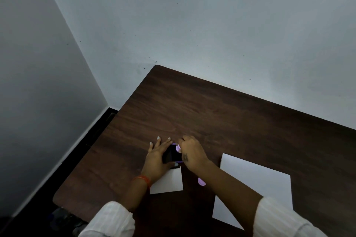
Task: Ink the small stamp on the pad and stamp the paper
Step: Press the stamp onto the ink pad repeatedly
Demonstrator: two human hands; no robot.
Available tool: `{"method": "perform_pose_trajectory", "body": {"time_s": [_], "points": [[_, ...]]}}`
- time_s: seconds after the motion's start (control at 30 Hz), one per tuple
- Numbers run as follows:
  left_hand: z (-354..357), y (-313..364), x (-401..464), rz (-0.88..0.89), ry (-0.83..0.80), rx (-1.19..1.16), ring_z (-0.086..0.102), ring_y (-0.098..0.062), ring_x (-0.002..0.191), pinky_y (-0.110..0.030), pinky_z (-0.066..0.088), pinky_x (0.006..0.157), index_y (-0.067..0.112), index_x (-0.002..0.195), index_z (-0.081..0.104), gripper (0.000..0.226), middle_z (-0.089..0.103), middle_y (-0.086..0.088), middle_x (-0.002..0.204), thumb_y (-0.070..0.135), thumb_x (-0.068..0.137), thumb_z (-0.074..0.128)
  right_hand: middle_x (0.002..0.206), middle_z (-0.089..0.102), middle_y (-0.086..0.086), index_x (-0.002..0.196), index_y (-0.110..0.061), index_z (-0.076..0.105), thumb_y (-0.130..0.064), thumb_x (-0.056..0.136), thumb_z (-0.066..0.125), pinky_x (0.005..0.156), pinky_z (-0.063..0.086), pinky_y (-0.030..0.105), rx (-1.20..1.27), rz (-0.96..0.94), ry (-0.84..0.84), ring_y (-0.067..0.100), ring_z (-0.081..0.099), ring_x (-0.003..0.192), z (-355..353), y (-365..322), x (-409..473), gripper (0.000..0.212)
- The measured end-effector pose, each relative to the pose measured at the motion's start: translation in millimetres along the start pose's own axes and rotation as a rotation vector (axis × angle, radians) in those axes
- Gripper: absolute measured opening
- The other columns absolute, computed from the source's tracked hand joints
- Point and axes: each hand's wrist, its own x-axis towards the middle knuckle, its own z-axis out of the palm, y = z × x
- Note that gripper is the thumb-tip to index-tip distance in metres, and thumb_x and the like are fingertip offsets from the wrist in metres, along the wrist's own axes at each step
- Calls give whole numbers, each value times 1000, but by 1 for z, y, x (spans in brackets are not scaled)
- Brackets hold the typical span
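Head view: left hand (158, 157), fingers spread, steadies the ink pad (174, 155); right hand (190, 152) seemingly pinches the stamp (178, 148) onto it; four-o'clock paper (256, 181) unstamped.

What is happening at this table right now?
A person works at a dark table. The left hand rests on the pad and steadies it. The right hand pinches the purple stamp right at the pad, so inking seems under way. The paper lies to the right with no mark visible. A small sheet lies just below the pad, and a purple piece lies by the right forearm; what it is, I cannot tell.
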Motion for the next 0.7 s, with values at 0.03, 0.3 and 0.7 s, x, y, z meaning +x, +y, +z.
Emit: {"method": "perform_pose_trajectory", "body": {"time_s": [0.03, 0.3, 0.7], "points": [[0, 0, 0, -1, 2, -3, 3, -22, 144, -37, -7, 115, 21, 139, 32, 77, 27, 0, 152, 28, 73, 73, 116, 57, 19, 109, -1, 56, -8, 86, 55, 91, 44, 38, 2, 10, -5, 31, 51, 108, 0, -1, 0, 24], [-1, 2, -1, -7, -11, -13, 3, -22, 144, -39, -6, 116, 21, 138, 32, 77, 27, 0, 152, 28, 73, 73, 122, 52, 19, 116, -1, 50, -8, 80, 63, 92, 44, 38, -55, 39, -27, 31, 48, 113, 1, -8, -4, 38], [-4, 5, -1, -18, -22, -1, 3, -22, 144, -40, -5, 117, 21, 138, 32, 77, 27, 1, 152, 28, 73, 73, 125, 54, 19, 117, -1, 52, -5, 91, 47, 98, 41, 38, 44, -6, -56, 31, 49, 117, 3, -2, -24, 27]]}}
